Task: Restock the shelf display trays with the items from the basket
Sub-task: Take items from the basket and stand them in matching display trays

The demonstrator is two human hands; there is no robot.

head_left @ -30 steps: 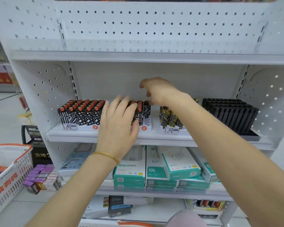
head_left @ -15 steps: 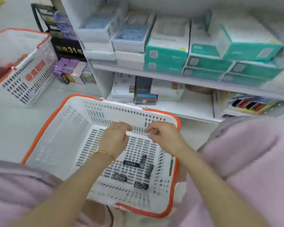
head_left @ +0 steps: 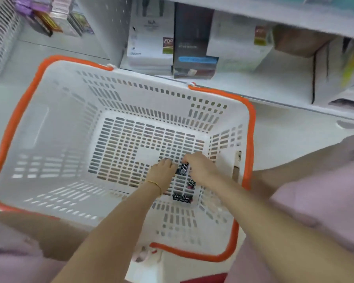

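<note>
The white basket (head_left: 55, 127) with an orange rim stands on the floor below me. Both my hands reach down to its slatted bottom at the right. A few small black-and-white patterned lighters lie there: one lighter (head_left: 184, 169) between my hands, another lighter (head_left: 191, 182) just below my right hand, and a lighter (head_left: 182, 197) nearer to me. My right hand (head_left: 201, 169) curls its fingertips round the top of the lighter between my hands. My left hand (head_left: 163, 170), with a thin gold bracelet, has its fingers bent down beside the same lighter; its grip is hidden. The display trays are out of view.
Behind the basket is the bottom shelf (head_left: 253, 86) with white and dark boxes (head_left: 192, 41). A second white basket (head_left: 0, 37) and small purple packs (head_left: 39, 9) are at the top left. My knees in pink cloth (head_left: 319, 201) flank the basket.
A second ago my hands were at the lighter tray on the upper shelf. My view dropped to the basket, and both hands went down to the lighters on its bottom.
</note>
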